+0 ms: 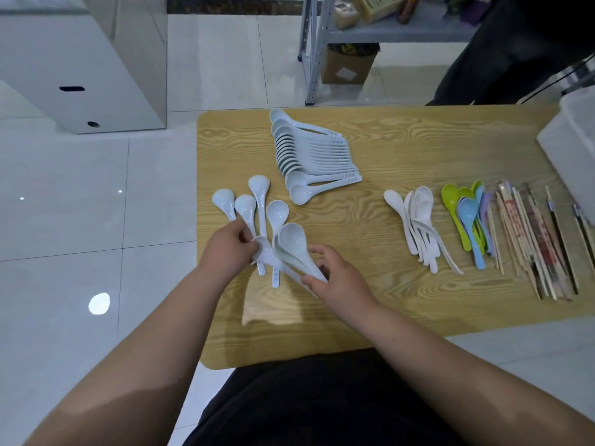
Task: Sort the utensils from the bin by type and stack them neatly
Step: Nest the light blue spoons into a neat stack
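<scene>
On the wooden table (386,149), my right hand (338,275) grips a small nested stack of pale blue soup spoons (293,243) by their handles. My left hand (228,249) pinches the handles of several loose pale blue spoons (254,204) fanned out on the table's left side. A long neat row of nested pale blue spoons (309,156) lies at the table's far middle. To the right lie a pile of white spoons (418,220), coloured spoons (467,214) in green, blue and purple, and a spread of chopsticks (534,239).
A white bin (570,146) sits at the table's right edge. A person in dark clothes (502,49) stands beyond the far right corner. A metal shelf (354,37) with a cardboard box stands behind the table, and a white cabinet (80,75) at far left.
</scene>
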Tool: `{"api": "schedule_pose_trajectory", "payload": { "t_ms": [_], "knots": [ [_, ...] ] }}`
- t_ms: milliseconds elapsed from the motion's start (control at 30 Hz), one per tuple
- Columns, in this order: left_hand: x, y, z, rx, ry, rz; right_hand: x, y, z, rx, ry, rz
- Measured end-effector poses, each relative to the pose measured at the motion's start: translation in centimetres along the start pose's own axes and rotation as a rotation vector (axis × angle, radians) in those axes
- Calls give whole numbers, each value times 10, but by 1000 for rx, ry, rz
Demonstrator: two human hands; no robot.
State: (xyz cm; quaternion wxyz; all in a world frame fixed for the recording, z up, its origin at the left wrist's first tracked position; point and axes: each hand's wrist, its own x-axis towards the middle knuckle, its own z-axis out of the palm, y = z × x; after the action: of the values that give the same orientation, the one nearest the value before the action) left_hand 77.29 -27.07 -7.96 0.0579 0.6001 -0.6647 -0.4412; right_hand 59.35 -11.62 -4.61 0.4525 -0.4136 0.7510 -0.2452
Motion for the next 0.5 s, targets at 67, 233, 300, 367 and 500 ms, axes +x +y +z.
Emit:
{"api": "schedule_pose_trajectory", "payload": {
  "t_ms": [67, 233, 300, 367, 500],
  "knots": [
    [-18, 0, -2, -185, -25, -66, 1, -5, 6, -17, -25, -27],
    [-31, 3, 4, -585, -142, -205, 1, -8, 14, -45, -59, -39],
    [-30, 7, 9, -644, -191, -223, 2, -4, 11, -23, -65, 0],
    [-25, 12, 14, -702, -215, -263, 2, 2, 6, 5, -59, 58],
    [7, 22, 25, -191, -47, -78, -2, 19, -4, 47, -65, 137]
  ]
}}
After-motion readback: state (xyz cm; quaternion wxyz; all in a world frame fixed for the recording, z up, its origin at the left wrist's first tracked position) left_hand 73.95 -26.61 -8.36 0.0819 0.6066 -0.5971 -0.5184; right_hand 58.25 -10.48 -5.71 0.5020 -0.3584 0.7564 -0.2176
